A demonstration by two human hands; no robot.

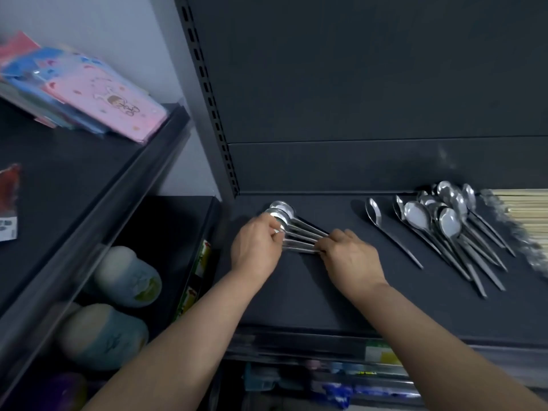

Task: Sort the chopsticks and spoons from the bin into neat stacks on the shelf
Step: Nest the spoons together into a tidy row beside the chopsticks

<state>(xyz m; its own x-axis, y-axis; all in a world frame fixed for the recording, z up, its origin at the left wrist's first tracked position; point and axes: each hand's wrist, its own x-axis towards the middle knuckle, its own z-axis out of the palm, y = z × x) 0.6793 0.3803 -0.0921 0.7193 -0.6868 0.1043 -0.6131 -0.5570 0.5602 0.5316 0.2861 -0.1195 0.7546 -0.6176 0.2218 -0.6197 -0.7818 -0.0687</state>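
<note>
While my two hands work the same spoon bundle (299, 232), its long axis runs from bowls at the back left to handles at the front right on the shelf (326, 292). My left hand (256, 247) pinches the bowl end with curled fingers, and my right hand (351, 256) closes on the handle tips. I count about five handles and two bowls in plain sight. Well apart to the right lie the loose spoons (447, 223), roughly ten, overlapping too much for an exact count. One pack of chopsticks (522, 209) lies beyond them.
</note>
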